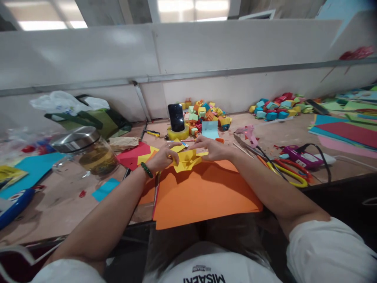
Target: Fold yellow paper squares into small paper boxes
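Where our arms reach across: a wide table [59,212], backed by a white wall [88,55].
Orange sheets [200,192]: they lie in front of us, their near edge jutting past the table.
Green bag [101,124]: far left by the wall, white plastic on top.
Coloured sheets [350,131]: layered at the far right, well apart from our hands.
Glass jug [98,159]: metal-lidded, partly filled, crowding the space left of our left forearm.
Cubes [272,109]: two heaps along the wall, one beside the phone [176,117], one farther right.
Right hand [216,149]: half open, fingertips at the yellow paper's right end; whether they grip it, we cannot tell.
Left hand [163,157]: fingers curled, thumb and fingers pinching the yellow paper's left side.
Scissors [300,184]: right of our right forearm, near a purple box [303,157].
Yellow paper [187,160]: folded, between our hands, over the orange sheets' far part; our fingers hide some of it.
Phone: upright at a yellow tape roll [179,133], standing just beyond our hands.
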Available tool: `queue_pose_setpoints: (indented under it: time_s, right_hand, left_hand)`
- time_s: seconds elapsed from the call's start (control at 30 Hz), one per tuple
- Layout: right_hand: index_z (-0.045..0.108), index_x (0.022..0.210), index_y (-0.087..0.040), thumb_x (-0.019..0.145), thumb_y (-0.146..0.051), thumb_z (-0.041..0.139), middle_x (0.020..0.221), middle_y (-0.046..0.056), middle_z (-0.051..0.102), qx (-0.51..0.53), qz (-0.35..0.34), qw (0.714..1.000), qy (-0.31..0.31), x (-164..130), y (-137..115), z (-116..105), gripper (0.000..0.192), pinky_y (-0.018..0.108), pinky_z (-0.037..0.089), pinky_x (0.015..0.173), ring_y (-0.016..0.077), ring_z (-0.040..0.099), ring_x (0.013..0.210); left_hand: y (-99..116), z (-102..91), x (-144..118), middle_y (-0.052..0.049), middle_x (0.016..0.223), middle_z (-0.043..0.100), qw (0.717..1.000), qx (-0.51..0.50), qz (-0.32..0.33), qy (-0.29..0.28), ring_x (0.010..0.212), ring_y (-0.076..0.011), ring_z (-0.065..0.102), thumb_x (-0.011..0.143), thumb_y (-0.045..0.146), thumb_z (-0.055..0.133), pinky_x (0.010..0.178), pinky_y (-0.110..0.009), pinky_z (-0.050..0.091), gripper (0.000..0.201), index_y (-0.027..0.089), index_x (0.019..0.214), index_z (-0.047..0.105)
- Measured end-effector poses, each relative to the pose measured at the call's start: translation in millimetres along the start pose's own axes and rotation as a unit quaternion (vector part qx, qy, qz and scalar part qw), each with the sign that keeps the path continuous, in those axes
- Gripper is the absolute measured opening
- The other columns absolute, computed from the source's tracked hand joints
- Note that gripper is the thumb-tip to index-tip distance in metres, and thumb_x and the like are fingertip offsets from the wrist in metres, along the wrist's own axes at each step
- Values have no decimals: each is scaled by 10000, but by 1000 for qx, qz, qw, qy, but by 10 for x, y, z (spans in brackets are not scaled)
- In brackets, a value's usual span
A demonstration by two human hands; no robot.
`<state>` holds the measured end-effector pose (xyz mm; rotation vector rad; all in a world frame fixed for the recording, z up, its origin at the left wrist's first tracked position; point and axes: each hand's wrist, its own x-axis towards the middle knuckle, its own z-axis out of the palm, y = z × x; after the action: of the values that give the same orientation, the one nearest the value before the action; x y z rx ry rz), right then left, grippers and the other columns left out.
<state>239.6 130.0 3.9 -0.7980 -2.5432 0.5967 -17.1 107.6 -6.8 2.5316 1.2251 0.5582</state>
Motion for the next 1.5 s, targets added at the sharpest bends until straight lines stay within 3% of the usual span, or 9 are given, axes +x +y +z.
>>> queue_pose_setpoints:
  time_s: [0.2, 0.37, 0.47, 0.63, 0.7, 0.8, 1.0, 1.4, 1.5]
  right_hand:
    - [710, 1065, -245, 665, -17, 634, 1529, 57, 353, -39, -39, 996, -75, -3, -74, 39, 466, 435, 281, 1150, 244, 311, 1424]
    - [682, 747, -203, 752, -175, 658, 1384, 71, 528, 4, -41, 999, 12, 21, -52, 97, 38, 436, 327, 1117, 237, 437, 1334]
    - [617, 686, -201, 738, -149, 619, 1290, 72, 597, 0, -48, 994, 96, 27, -58, 101, 73, 421, 394, 1049, 235, 527, 1223]
    - [605, 662, -196, 705, -156, 601, 1023, 91, 655, -107, -19, 990, 91, 12, -221, 128, 59, 347, 474, 838, 233, 605, 971]
    - [612, 657, -200, 711, -175, 607, 942, 89, 650, -146, -23, 985, 84, 21, -306, 197, 60, 330, 466, 782, 234, 598, 925]
    - [633, 694, -206, 746, -190, 595, 874, 73, 651, -164, -34, 982, 81, 42, -366, 312, 66, 327, 447, 785, 227, 591, 898]
    - [655, 1001, -191, 643, -151, 673, 987, 64, 659, -135, 8, 988, -79, 14, -223, 268, 361, 286, 430, 711, 217, 590, 885]
    - [702, 838, -182, 830, -283, 576, 801, 5, 674, 40, 51, 993, -99, 27, 20, 77, 162, 248, 433, 696, 143, 568, 742]
    - [680, 814, -170, 847, -305, 547, 758, -3, 642, 58, 28, 993, -103, 34, 38, 89, 193, 246, 417, 679, 132, 538, 715]
  left_hand:
    - [-35, -82, -11, -60, 1167, 681, 998, -63, 2, -20, 1295, -231, 487, 550, 24, 409, 1095, -392, 384, 309, 182, 567, 673]
    - [-169, -53, 1, -53, 1301, 612, 996, -66, -42, 44, 1259, -221, 518, 598, 57, 421, 1089, -387, 390, 304, 176, 650, 696]
    - [-201, -17, 17, -45, 1270, 617, 991, -21, -93, 89, 1221, -223, 536, 602, 31, 421, 1088, -397, 393, 439, 198, 846, 747]
    - [16, -11, -29, -100, 1194, 615, 960, 88, -112, 241, 1184, -256, 527, 706, 42, 440, 1053, -430, 407, 472, 181, 1078, 694]
    - [175, 12, -66, -88, 1150, 628, 974, 85, -45, 206, 1154, -243, 534, 755, 119, 493, 1024, -400, 420, 397, 191, 1105, 665]
    - [381, 86, -101, -60, 1003, 668, 994, 87, 25, 65, 977, -222, 590, 758, 225, 574, 887, -341, 464, 290, 207, 1033, 661]
    - [439, 143, -85, -16, 733, 644, 990, 113, -60, -63, 673, -153, 560, 788, 169, 485, 628, -255, 395, 147, 195, 780, 629]
    - [437, 124, -90, -28, 917, 705, 990, 65, -121, -26, 759, -167, 614, 774, 356, 616, 662, -251, 436, 290, 229, 1023, 694]
    - [444, 126, -82, -28, 878, 679, 991, 75, -112, -16, 738, -162, 600, 757, 317, 618, 653, -254, 430, 211, 216, 912, 718]
